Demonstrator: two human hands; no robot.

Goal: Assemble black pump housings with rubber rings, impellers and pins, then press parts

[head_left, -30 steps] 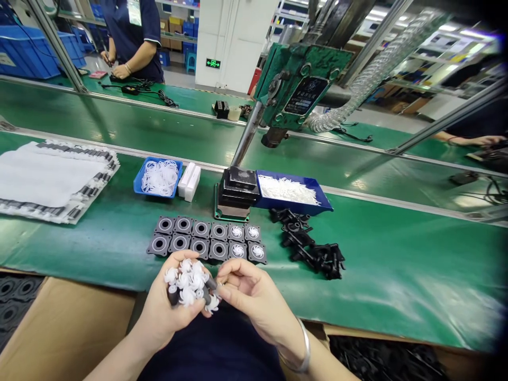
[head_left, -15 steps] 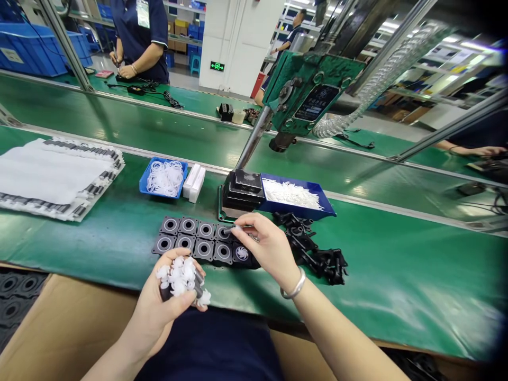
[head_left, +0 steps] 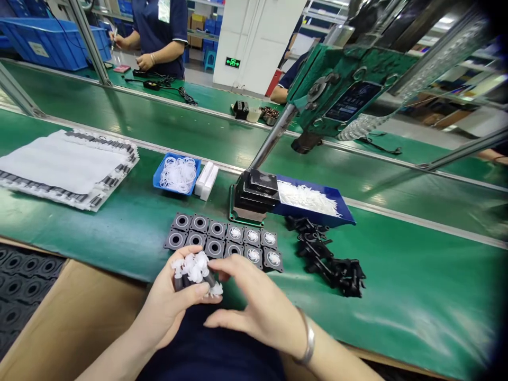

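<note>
My left hand is wrapped round a bunch of white finned rotors with dark shafts, near the table's front edge. Close on its right is my right hand, thumb and fingers apart, its fingertips beside the bunch; nothing shows between them. Beyond both hands lie two rows of black square housings with round openings. White finned pieces sit in several housings at the right end; the left ones show dark centres. My hands partly cover the front row.
A green press stands behind the housings. Near it are a blue tray of white strips, black parts, a blue tray of white rings, white blocks and a stacked white sheet. A person works across the table.
My right hand has drawn back from the housings to my left hand and opened. Another white finned piece now shows in the back row. The view has shifted, moving the scene rightward.
</note>
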